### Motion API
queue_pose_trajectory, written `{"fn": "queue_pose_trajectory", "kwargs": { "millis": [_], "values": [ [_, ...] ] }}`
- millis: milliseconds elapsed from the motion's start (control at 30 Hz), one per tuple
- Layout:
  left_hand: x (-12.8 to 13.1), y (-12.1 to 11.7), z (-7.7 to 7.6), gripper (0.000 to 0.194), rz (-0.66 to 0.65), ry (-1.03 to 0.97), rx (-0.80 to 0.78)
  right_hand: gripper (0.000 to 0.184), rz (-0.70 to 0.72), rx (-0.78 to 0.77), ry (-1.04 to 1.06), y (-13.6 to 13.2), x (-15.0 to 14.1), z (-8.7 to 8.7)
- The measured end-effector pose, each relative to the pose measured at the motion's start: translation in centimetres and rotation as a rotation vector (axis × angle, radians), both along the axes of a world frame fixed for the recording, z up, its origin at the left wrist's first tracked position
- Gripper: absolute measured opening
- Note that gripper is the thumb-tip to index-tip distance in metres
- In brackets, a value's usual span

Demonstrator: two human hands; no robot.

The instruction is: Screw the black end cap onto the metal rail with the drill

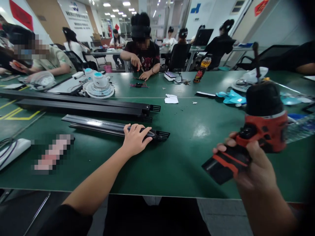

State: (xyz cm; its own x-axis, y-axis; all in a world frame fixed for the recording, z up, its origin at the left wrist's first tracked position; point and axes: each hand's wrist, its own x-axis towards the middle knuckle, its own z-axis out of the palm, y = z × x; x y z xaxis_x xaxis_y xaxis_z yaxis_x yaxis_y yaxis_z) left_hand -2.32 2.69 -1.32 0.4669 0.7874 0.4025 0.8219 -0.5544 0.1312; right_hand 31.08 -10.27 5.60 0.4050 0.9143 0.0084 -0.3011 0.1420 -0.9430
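My left hand (136, 139) lies spread over the right end of a slim black bar (98, 123), its fingers apart and resting on top. Slotted black tips stick out of that bar's right end. In the air above the table's right side, my right hand (258, 167) is wrapped round the grip of a red and black cordless drill (268, 127). The drill's bit points up and away from me, clear of the bar. Beyond my left hand lie longer black bars (81, 108) with similar slotted ends.
White fans (99, 88) and blue fan blades (231, 97) lie on the green table (177, 173). Paper scraps (171, 99) and a drink bottle (202, 69) are farther off. A pixelated flat object (54, 154) lies at left. A person (141, 49) works opposite with a screwdriver.
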Motion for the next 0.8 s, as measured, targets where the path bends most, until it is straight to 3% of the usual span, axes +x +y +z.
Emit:
{"fn": "queue_pose_trajectory", "kwargs": {
  "millis": [300, 467, 600, 800],
  "values": [
    [0.0, 0.1, -0.1, 0.045, -0.005, -0.001, 0.003, 0.031, 0.114, 0.122, -0.147, 2.1, -4.0, 0.9],
    [0.0, 0.1, -0.1, 0.045, -0.004, 0.003, 0.002, 0.036, 0.136, 0.103, -0.152, 3.8, -4.6, 0.9],
    [0.0, 0.1, 0.0, 0.046, -0.01, -0.003, 0.007, 0.045, 0.187, 0.059, -0.205, 5.7, -4.3, -0.5],
    [0.0, 0.1, -0.2, 0.046, -0.014, -0.017, 0.049, 0.038, 0.325, 0.021, 0.068, 8.0, -4.9, -4.2]
  ]
}}
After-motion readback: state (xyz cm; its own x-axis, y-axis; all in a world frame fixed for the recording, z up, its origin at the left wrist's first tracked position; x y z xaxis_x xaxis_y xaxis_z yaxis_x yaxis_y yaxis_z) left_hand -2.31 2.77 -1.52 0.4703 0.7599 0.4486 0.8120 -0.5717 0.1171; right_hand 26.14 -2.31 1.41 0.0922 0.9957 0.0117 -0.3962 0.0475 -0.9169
